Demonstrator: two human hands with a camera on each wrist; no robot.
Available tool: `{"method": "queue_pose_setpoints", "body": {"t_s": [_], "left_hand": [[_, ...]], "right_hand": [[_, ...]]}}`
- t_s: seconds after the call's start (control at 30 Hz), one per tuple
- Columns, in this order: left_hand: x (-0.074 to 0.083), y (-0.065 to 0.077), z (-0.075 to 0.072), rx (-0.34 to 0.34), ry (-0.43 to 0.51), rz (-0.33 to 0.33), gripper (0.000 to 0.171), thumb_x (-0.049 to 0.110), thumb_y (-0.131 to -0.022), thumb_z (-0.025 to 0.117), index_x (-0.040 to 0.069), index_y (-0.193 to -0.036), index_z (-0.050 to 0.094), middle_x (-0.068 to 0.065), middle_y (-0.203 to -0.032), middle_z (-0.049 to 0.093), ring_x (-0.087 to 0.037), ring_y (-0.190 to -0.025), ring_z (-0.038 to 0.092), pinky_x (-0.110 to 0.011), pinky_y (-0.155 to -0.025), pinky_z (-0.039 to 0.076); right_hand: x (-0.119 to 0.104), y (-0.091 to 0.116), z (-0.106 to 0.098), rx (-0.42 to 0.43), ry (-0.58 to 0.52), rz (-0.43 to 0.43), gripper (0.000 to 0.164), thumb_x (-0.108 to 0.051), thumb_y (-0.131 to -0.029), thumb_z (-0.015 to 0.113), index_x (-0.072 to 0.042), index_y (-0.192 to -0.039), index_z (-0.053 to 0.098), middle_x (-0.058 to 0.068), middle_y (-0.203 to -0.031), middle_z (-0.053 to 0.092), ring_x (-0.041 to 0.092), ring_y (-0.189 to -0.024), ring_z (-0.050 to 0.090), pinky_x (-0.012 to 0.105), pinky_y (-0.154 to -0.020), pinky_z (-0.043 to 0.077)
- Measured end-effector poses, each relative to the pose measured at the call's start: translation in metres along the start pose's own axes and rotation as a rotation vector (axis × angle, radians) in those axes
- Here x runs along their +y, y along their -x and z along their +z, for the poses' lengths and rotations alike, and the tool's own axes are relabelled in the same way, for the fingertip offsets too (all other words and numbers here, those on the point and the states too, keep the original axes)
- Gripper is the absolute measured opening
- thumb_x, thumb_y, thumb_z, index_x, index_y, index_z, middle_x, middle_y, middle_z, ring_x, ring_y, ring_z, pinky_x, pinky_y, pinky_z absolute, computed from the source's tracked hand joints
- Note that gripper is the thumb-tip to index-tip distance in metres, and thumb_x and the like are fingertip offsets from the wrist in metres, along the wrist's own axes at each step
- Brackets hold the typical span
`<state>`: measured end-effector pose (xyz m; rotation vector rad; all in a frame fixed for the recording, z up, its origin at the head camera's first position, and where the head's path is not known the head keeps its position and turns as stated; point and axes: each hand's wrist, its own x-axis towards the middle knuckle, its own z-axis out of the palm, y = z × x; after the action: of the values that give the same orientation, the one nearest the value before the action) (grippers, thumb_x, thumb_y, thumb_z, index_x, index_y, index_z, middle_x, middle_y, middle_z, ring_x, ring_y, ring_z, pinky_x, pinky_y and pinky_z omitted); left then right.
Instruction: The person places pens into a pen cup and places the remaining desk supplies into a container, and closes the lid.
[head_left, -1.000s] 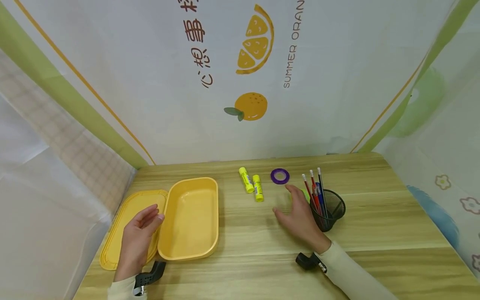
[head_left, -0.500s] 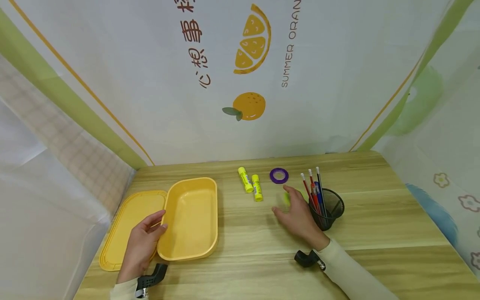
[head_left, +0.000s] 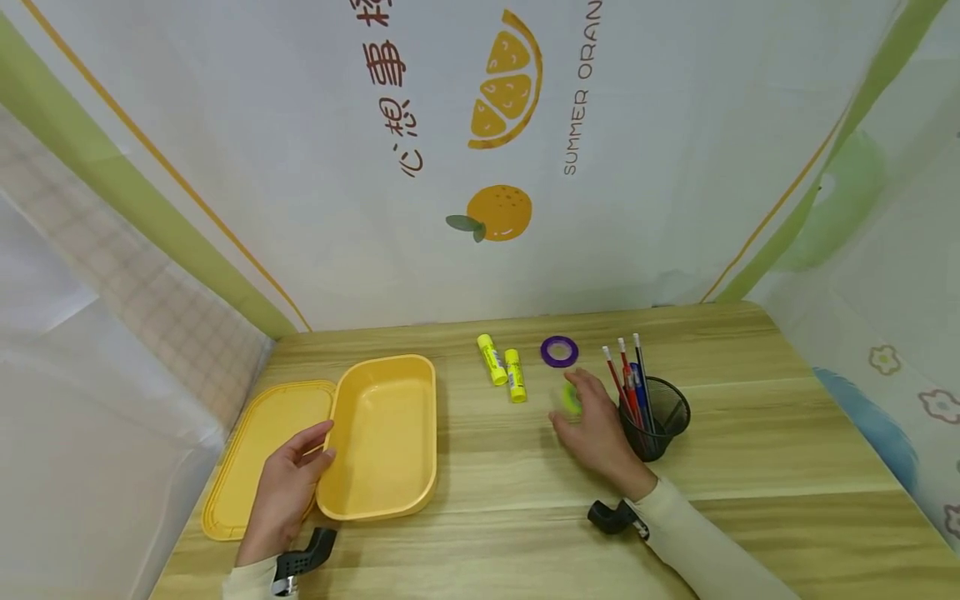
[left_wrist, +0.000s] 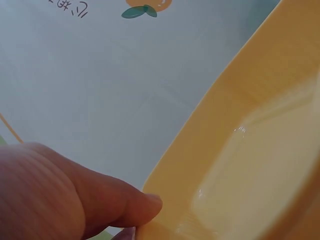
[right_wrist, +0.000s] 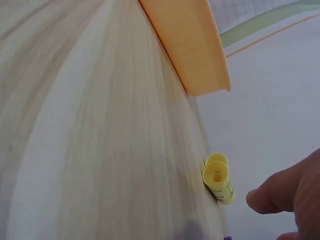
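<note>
In the head view my left hand point(head_left: 288, 487) pinches the near-left rim of a yellow plastic box point(head_left: 382, 442). The left wrist view shows the thumb point(left_wrist: 142, 207) over that rim, inside the wall. A yellow lid point(head_left: 262, 433) lies left of the box, partly behind this hand. My right hand point(head_left: 596, 429) is spread with thumb and index finger apart. A blurred bright green thing point(head_left: 572, 398) shows between them, partly covered by the fingers. Just right of this hand stands a black mesh pen cup point(head_left: 667, 408) with red and dark pencils and pens point(head_left: 634, 392).
Two yellow glue sticks point(head_left: 516, 375) lie on the wooden table point(head_left: 495, 533) between the box and my right hand. Behind that hand lies a purple ring point(head_left: 559, 352). A white printed curtain point(head_left: 375, 267) rises along the back edge.
My left hand has moved down and right from above the lid onto the box rim. The green thing has shifted left, from behind the right hand into the thumb-index gap.
</note>
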<state>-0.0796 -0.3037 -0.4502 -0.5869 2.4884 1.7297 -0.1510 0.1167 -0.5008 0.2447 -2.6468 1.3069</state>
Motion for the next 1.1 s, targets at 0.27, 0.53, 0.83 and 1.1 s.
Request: {"method": "queue_pose_setpoints", "body": {"t_s": [0.27, 0.53, 0.83, 1.1], "left_hand": [[0.000, 0.000, 0.000, -0.006, -0.006, 0.003, 0.052, 0.004, -0.107, 0.056, 0.005, -0.158, 0.046, -0.023, -0.162, 0.040, -0.035, -0.140, 0.047, -0.006, -0.082, 0.050], [0.001, 0.003, 0.000, -0.004, 0.016, -0.009, 0.052, 0.004, -0.107, 0.056, 0.004, -0.158, 0.047, -0.021, -0.161, 0.041, -0.033, -0.139, 0.047, -0.008, -0.082, 0.052], [-0.001, 0.004, -0.003, 0.004, 0.012, -0.028, 0.051, 0.008, -0.108, 0.058, 0.006, -0.158, 0.048, -0.019, -0.161, 0.041, -0.021, -0.131, 0.053, -0.007, -0.083, 0.052], [-0.003, 0.006, -0.008, -0.029, -0.013, -0.032, 0.052, 0.008, -0.109, 0.057, 0.008, -0.160, 0.046, -0.019, -0.164, 0.044, -0.012, -0.127, 0.058, -0.008, -0.086, 0.052]], "right_hand": [[0.004, -0.003, 0.002, -0.029, 0.025, 0.062, 0.074, -0.011, -0.091, 0.079, 0.007, -0.154, 0.044, 0.035, -0.164, 0.031, 0.054, -0.148, 0.039, 0.066, -0.121, 0.035], [0.012, -0.006, 0.006, -0.040, 0.044, 0.071, 0.074, -0.010, -0.088, 0.080, 0.006, -0.153, 0.047, 0.032, -0.157, 0.043, 0.051, -0.144, 0.041, 0.064, -0.119, 0.037], [0.016, -0.012, 0.009, -0.041, 0.060, 0.092, 0.075, -0.010, -0.086, 0.084, 0.005, -0.151, 0.050, 0.029, -0.154, 0.048, 0.048, -0.138, 0.039, 0.061, -0.111, 0.039], [0.017, -0.012, 0.008, -0.030, 0.079, 0.094, 0.073, -0.011, -0.086, 0.085, 0.006, -0.149, 0.052, 0.030, -0.147, 0.053, 0.049, -0.132, 0.043, 0.060, -0.107, 0.041]]}}
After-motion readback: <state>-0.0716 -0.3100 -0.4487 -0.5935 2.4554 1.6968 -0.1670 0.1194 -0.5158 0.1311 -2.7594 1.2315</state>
